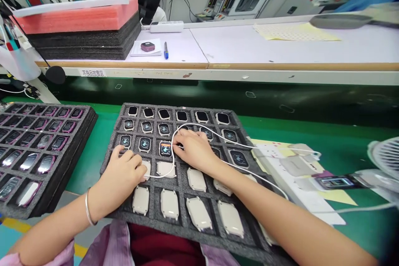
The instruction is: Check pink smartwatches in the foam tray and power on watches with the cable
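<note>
A dark grey foam tray (156,221) in front of me holds several watch cases in pockets, some with dark or lit screens up, others with pale backs up. My left hand (123,170) is over the tray's left side, fingers curled by a pale watch case, closed at the end of a white cable (193,124). One fingertip is near a lit watch (125,141). My right hand (195,149) rests mid-tray, its fingers pinched on a second white cable (249,172) beside a watch with an orange band on its screen (165,148). The fingertips partly hide both cable ends.
Another foam tray (73,151) of purple-edged watches lies at left. A white power strip (296,183) and a white fan (386,158) are at right. Above, a shelf (233,50) bears stacked foam (87,37), a pen and a dark watch case. A person sits beyond it.
</note>
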Motion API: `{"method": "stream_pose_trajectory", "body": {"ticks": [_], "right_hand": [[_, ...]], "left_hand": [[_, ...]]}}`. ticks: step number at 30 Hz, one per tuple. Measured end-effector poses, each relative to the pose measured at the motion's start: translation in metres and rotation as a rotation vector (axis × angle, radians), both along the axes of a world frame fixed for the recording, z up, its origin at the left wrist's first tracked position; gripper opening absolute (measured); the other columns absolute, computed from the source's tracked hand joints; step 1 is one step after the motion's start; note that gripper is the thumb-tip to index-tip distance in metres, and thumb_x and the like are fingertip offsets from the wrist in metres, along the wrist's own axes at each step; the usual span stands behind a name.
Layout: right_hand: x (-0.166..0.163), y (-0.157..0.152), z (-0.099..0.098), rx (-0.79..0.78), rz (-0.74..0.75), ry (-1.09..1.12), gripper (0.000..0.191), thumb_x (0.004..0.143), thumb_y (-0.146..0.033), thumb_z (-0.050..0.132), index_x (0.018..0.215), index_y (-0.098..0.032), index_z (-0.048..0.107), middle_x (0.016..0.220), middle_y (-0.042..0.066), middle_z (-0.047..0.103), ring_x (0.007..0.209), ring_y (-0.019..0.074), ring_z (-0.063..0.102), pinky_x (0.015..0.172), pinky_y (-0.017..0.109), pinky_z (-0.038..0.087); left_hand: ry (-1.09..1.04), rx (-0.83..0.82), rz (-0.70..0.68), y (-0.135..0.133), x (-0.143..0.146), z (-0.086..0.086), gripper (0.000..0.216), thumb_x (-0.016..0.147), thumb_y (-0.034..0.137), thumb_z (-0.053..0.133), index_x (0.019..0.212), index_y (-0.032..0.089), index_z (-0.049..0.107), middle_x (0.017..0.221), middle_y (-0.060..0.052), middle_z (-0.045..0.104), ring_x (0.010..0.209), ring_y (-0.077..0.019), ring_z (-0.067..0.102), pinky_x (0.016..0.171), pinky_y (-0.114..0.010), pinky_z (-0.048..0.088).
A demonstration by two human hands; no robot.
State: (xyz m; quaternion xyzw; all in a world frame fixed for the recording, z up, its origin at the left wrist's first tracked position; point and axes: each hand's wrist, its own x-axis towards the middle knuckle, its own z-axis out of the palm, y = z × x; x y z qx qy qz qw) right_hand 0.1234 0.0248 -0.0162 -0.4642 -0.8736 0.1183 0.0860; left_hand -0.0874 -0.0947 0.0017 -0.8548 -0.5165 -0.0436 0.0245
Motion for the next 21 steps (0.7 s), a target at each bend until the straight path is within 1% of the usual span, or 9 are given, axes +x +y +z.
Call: {"method": "stream_pose_trajectory", "body": {"ticks": [2,4,6,8,9,12,16,18,21], "right_hand": [[-0.005,-0.002,0.005,0.028,-0.004,-0.022,0.021,0.088,-0.013,0.053,0.075,-0.019,0.068,0.093,0.006,0.068,0.093,0.0232,0.059,0.081,0.039,0.028],[-0.006,-0.004,0.014,0.12,-0.033,-0.065,0.023,0.088,-0.012,0.051,0.076,-0.018,0.069,0.095,0.007,0.069,0.093,0.0239,0.059,0.083,0.041,0.028],[0.004,-0.005,0.025,0.214,-0.073,-0.142,0.025,0.089,-0.011,0.049,0.078,-0.016,0.07,0.096,0.009,0.07,0.092,0.0252,0.06,0.082,0.041,0.029],[0.028,-0.008,0.038,0.23,-0.095,-0.199,0.025,0.089,-0.012,0.048,0.078,-0.017,0.07,0.093,0.01,0.072,0.085,0.0242,0.062,0.077,0.038,0.031],[0.045,-0.011,0.044,0.209,-0.1,-0.2,0.024,0.088,-0.013,0.049,0.078,-0.018,0.07,0.088,0.009,0.073,0.079,0.0228,0.063,0.073,0.037,0.032],[0.105,-0.03,0.054,0.155,-0.136,-0.076,0.019,0.088,-0.019,0.051,0.08,-0.021,0.069,0.078,0.004,0.072,0.07,0.0202,0.063,0.067,0.033,0.036],[0.169,-0.062,0.044,0.054,-0.076,0.081,0.019,0.093,-0.024,0.049,0.085,-0.023,0.066,0.08,0.004,0.073,0.073,0.0207,0.066,0.069,0.033,0.043],[0.183,-0.071,0.031,0.056,-0.059,0.11,0.021,0.095,-0.024,0.047,0.086,-0.025,0.066,0.083,0.005,0.073,0.077,0.0215,0.067,0.074,0.036,0.044],[0.19,-0.076,0.008,0.102,-0.069,0.089,0.025,0.098,-0.022,0.045,0.083,-0.025,0.066,0.083,0.005,0.073,0.079,0.022,0.067,0.079,0.04,0.041]], "left_hand": [[0.096,0.056,-0.061,0.003,0.004,0.005,0.008,0.093,0.019,0.057,0.088,0.019,0.063,0.09,-0.007,0.068,0.092,-0.0246,0.059,0.102,-0.051,0.031],[0.123,0.051,-0.1,0.006,0.007,0.01,0.011,0.092,0.016,0.055,0.086,0.018,0.062,0.084,-0.007,0.068,0.089,-0.0246,0.06,0.104,-0.05,0.033],[0.091,0.011,-0.1,0.011,0.004,0.013,0.009,0.091,0.02,0.057,0.085,0.019,0.063,0.078,-0.006,0.068,0.086,-0.025,0.061,0.104,-0.05,0.035],[-0.003,-0.05,-0.05,0.017,-0.006,0.014,0.012,0.089,0.031,0.059,0.092,0.02,0.065,0.081,-0.007,0.071,0.087,-0.0259,0.064,0.103,-0.051,0.038],[-0.075,-0.083,-0.008,0.02,-0.013,0.013,0.019,0.09,0.036,0.058,0.099,0.021,0.065,0.089,-0.007,0.073,0.09,-0.0261,0.065,0.103,-0.05,0.039],[-0.306,-0.209,0.08,0.033,-0.036,0.005,0.037,0.093,0.05,0.05,0.116,0.024,0.063,0.11,-0.007,0.073,0.101,-0.0256,0.066,0.096,-0.042,0.045],[-0.438,-0.337,0.086,0.046,-0.057,-0.007,0.043,0.096,0.054,0.042,0.118,0.026,0.066,0.12,-0.005,0.071,0.109,-0.0251,0.065,0.096,-0.035,0.046],[-0.416,-0.397,0.056,0.048,-0.061,-0.009,0.042,0.096,0.055,0.042,0.118,0.028,0.067,0.12,-0.002,0.072,0.109,-0.026,0.064,0.097,-0.037,0.046],[-0.304,-0.456,0.028,0.046,-0.062,-0.009,0.04,0.094,0.057,0.045,0.121,0.034,0.065,0.121,0.002,0.071,0.11,-0.0295,0.063,0.099,-0.044,0.044]]}}
